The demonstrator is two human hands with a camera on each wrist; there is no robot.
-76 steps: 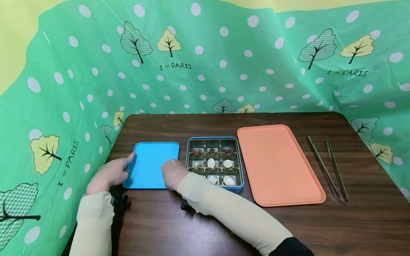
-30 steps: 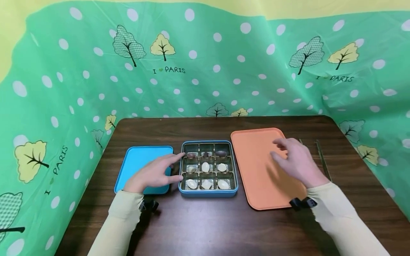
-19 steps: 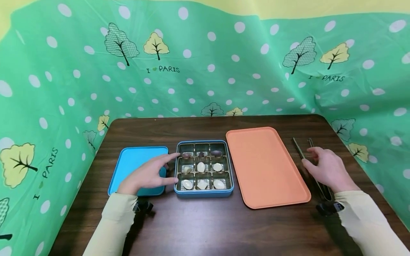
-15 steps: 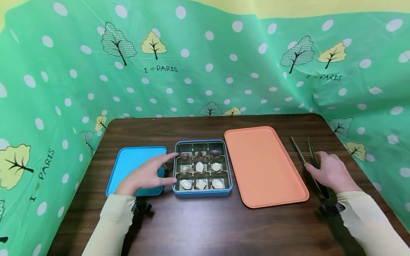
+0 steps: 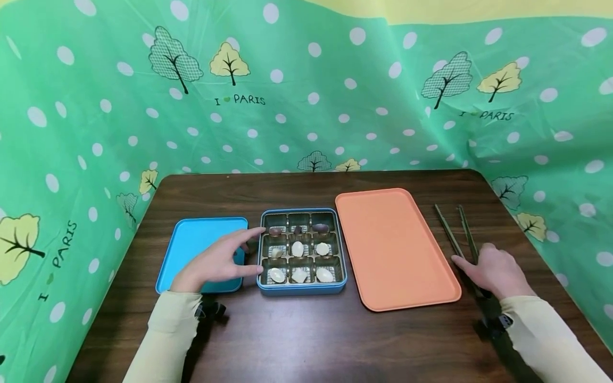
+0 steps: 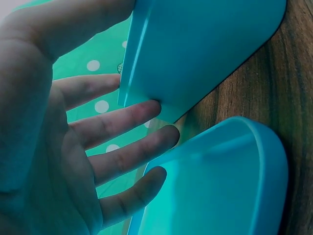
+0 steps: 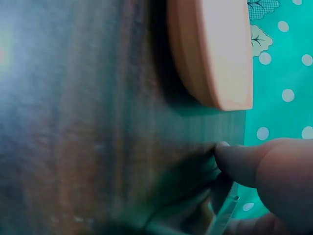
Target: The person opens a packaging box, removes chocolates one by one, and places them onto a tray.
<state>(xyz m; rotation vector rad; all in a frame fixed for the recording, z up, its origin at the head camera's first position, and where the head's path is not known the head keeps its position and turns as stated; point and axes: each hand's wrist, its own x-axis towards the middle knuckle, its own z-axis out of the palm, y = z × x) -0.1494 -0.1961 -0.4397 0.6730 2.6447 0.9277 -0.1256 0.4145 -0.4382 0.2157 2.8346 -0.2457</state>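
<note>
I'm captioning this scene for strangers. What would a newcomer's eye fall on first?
Probably the patterned green backdrop behind the table. On the table, the coral tray stands out right of centre, then the blue box to its left, its nine compartments holding small pale and dark pieces.

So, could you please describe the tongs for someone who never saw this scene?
On the brown table, find the orange tray. The tongs are just to its right, at the right hand. Unlike the flat tray, they are two thin metallic arms spread in a V.
</note>
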